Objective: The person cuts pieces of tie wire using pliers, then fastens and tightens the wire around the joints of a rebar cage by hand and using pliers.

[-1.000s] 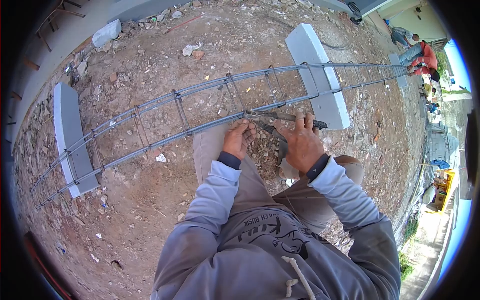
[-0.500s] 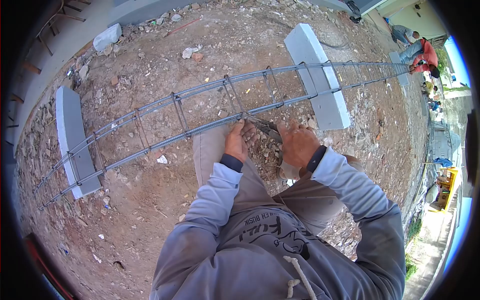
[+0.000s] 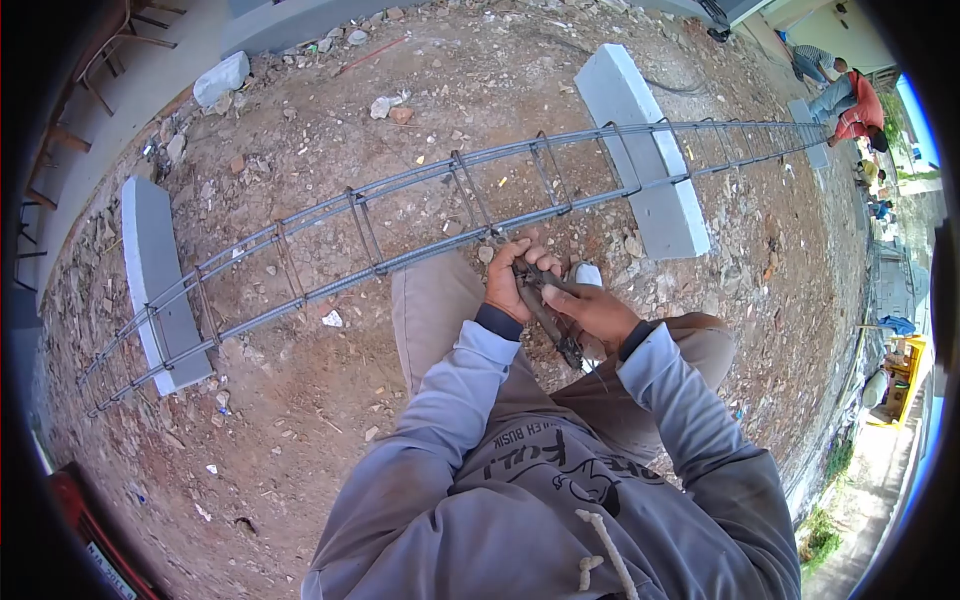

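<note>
A long steel rebar cage with square stirrups runs from lower left to upper right, resting on grey blocks. Just below its near bar, my left hand is closed around dark, worn pincers. My right hand grips the same tool from the right, its fingers meeting those of my left hand. The pincers slant down over the gap between my legs, and thin wire ends stick out near their lower end. Fingers cover part of the tool, so its jaws are not clear.
One grey block supports the cage at left, another block right of centre. Stones and rubble cover the dirt ground. At the far end a person in red bends over the cage, with another person behind.
The pincers have come away from the near bar and now slant downward between my hands. My left hand has moved right onto the tool; my right hand has lowered slightly.
</note>
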The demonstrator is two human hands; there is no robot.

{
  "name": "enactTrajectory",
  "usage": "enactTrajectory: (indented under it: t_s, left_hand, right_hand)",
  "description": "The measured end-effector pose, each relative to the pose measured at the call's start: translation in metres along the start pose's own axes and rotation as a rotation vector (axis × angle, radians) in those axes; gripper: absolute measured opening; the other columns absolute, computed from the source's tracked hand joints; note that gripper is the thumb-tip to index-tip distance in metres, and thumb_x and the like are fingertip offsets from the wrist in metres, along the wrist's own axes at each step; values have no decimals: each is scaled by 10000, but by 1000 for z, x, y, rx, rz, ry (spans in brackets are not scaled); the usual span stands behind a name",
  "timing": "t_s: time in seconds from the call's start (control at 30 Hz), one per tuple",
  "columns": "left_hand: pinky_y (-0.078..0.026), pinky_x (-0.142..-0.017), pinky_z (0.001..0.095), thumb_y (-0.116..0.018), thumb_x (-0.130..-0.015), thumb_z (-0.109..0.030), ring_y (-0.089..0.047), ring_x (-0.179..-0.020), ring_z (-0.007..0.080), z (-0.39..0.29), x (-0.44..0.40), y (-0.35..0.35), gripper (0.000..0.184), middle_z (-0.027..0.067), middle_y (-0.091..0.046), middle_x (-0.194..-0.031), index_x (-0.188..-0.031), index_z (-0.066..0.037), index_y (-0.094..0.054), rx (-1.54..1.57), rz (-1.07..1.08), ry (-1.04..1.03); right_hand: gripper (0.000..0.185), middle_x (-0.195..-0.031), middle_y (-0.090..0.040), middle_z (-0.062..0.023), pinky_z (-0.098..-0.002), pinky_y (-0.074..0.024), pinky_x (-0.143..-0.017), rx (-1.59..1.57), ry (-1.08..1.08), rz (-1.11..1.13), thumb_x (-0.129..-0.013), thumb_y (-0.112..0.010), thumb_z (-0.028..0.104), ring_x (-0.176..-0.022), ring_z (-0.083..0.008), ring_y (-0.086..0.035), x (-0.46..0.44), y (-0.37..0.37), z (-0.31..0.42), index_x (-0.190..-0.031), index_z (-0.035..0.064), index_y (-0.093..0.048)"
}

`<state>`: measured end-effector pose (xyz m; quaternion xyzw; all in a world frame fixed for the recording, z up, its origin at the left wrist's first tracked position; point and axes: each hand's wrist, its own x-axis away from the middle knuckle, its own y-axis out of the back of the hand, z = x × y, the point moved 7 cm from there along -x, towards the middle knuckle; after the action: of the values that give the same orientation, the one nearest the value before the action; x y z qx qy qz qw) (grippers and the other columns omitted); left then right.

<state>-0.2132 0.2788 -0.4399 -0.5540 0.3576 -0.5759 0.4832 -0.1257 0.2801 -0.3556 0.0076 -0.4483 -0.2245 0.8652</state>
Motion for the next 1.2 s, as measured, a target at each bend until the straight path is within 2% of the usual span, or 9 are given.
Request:
enactTrajectory:
  t_s: [0.13, 0.27, 0.37, 0.47, 0.6, 0.73, 0.83, 0.93, 1.2]
  left_hand:
    - [-439, -648, 381, -503, -838, -121, -465, -604, 170, -1, 1, -6, 115, -2, -444, -606, -934, -64, -528, 7, -54, -13]
    - [-437, -634, 371, -507, -846, -148, -468, -602, 170, 0, -3, 1, 96, -3, -437, -598, -910, -77, -523, -116, -137, -14]
    - [-444, -633, 367, -521, -874, -237, -477, -613, 174, -3, -6, 17, 151, -6, -447, -611, -910, -91, -526, -200, -240, -9]
    - [-468, -677, 363, -532, -888, -354, -530, -684, 193, -9, 10, 17, 269, 9, -519, -693, -949, -92, -542, -341, -298, -81]
    - [-495, -770, 356, -543, -875, -450, -597, -864, 223, 1, 17, 14, 401, 59, -614, -890, -1023, -79, -565, -253, -245, -25]
    - [-477, -792, 373, -522, -885, -395, -589, -844, 224, 7, 13, -1, 325, 53, -610, -863, -970, -85, -574, -163, -204, -28]
    - [-455, -723, 365, -507, -891, -345, -523, -688, 194, 10, 6, -2, 244, 9, -528, -697, -820, -113, -528, 29, 166, 87]
    - [-424, -661, 349, -504, -894, -334, -442, -607, 167, 13, 3, -3, 268, -17, -421, -601, -719, -139, -448, -61, 0, 41]
    - [-430, -646, 353, -526, -883, -362, -468, -615, 176, 9, 1, 25, 301, 6, -439, -600, -713, -128, -442, -253, -117, 11]
  right_hand:
    - [715, -891, -582, -198, -396, -517, -644, 951, 343, -536, -741, -672, 468, -725, -310, -626, 46, -8, 46, -1189, -33, -426]
    - [756, -939, -570, -212, -432, -506, -678, 1085, 270, -753, -687, -716, 320, -817, -344, -619, 42, -25, 19, -1240, -65, -374]
    - [656, -878, -575, -174, -373, -500, -625, 1018, 173, -564, -740, -669, 237, -723, -296, -612, 34, -21, 19, -1246, -72, -388]
    - [341, -832, -588, -140, -332, -484, -528, 133, -18, 19, -755, -644, 198, -632, -221, -581, 20, -6, 0, -980, -25, -519]
    - [334, -745, -589, -95, -297, -421, -430, -818, -1, 367, -843, -594, 275, -525, -179, -527, 14, -17, -25, -1051, 16, -562]
    - [384, -793, -603, -99, -319, -492, -508, -787, 14, 440, -876, -563, 335, -663, -182, -616, 10, -19, -37, -1059, -2, -563]
    - [499, -845, -608, -131, -375, -521, -602, -7, 17, 89, -836, -607, 375, -772, -232, -646, 10, -2, -33, -1116, -28, -515]
    - [724, -987, -571, -207, -438, -506, -699, 789, 235, -520, -747, -698, 390, -885, -327, -616, 42, -5, 11, -1260, -11, -381]
    - [510, -973, -499, -230, -482, -454, -764, 682, 211, -684, -649, -627, 87, -880, -397, -546, 3, -30, -28, -1082, -31, -385]
